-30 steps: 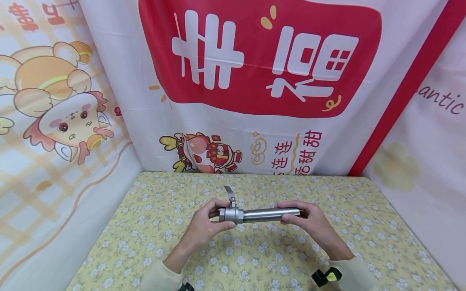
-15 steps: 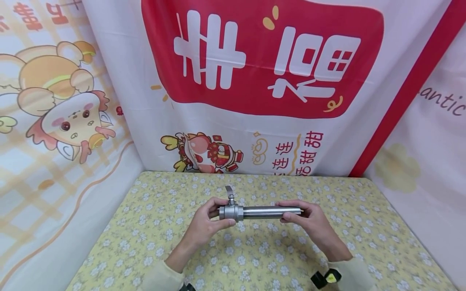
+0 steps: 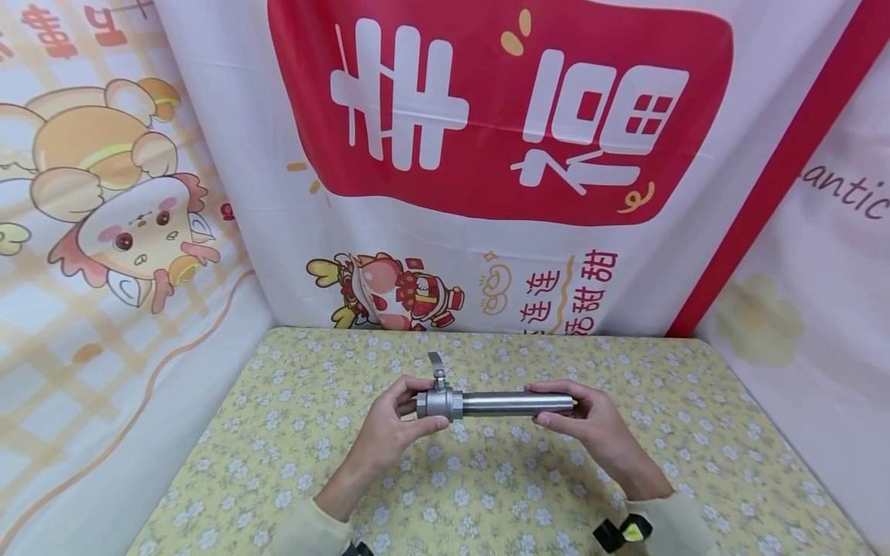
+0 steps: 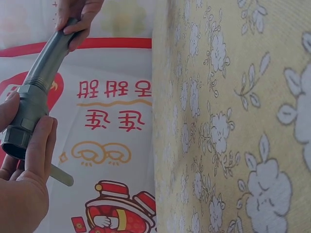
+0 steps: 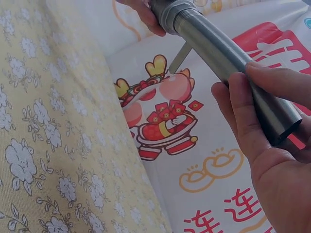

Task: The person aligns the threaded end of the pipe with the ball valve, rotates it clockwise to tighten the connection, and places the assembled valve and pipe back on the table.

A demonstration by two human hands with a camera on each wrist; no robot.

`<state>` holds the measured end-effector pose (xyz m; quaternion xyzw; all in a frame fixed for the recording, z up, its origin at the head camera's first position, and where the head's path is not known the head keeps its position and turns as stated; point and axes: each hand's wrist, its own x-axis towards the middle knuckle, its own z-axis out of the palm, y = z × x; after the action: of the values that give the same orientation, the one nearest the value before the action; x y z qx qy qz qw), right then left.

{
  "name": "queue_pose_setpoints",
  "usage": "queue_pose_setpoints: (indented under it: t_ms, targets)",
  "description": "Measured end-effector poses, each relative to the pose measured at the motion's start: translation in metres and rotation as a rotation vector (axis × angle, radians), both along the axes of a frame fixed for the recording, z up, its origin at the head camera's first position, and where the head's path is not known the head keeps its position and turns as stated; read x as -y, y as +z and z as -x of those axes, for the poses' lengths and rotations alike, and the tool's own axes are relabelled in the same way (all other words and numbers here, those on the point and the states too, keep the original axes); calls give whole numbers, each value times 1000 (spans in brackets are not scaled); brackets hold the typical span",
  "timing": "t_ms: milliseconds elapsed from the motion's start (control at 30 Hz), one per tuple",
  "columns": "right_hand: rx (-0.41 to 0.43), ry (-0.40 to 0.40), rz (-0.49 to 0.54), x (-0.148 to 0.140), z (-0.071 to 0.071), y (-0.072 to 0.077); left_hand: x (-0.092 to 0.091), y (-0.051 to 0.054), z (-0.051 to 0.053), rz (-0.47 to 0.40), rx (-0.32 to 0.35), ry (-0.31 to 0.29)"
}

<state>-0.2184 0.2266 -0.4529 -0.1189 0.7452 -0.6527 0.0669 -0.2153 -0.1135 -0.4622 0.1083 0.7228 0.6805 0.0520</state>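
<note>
The left hand (image 3: 391, 428) grips a metal valve (image 3: 439, 403) between thumb and fingers; its flat lever (image 3: 436, 363) points up and away from the person. A straight steel pipe (image 3: 511, 403) joins the valve's right side, and the right hand (image 3: 599, 426) holds its far end. In the left wrist view the valve (image 4: 30, 114) has a hexagonal end, with threads of the pipe (image 4: 51, 60) showing beside it. The right wrist view shows the pipe's open end, the pipe (image 5: 214, 46) lying across the fingers under the thumb. Both hands are above the cloth.
A yellow floral cloth (image 3: 278, 463) covers the table. White printed sheets hang behind (image 3: 264, 193) and at both sides, the back one with a large red patch. Dark bands sit at both wrists over light sleeves (image 3: 677, 525).
The pipe's right end has risen slightly, so the pipe lies nearer level than a second ago. Both hands keep their hold and have hardly moved.
</note>
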Motion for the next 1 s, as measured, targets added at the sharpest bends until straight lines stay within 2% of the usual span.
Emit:
queue_pose_setpoints:
  t_ms: [233, 533, 800, 1000]
  targets:
    - [-5, 1, -23, 0, 0, 1, 0, 0, -1, -3, -3, 2]
    - [16, -6, -21, 0, 2, -1, 1, 0, -2, 41, -19, 10]
    - [3, -27, -9, 1, 1, -2, 0, 2, -2, 45, -7, 21]
    - [-10, -18, 14, 3, 0, -2, 1, 2, -3, 60, -37, 10]
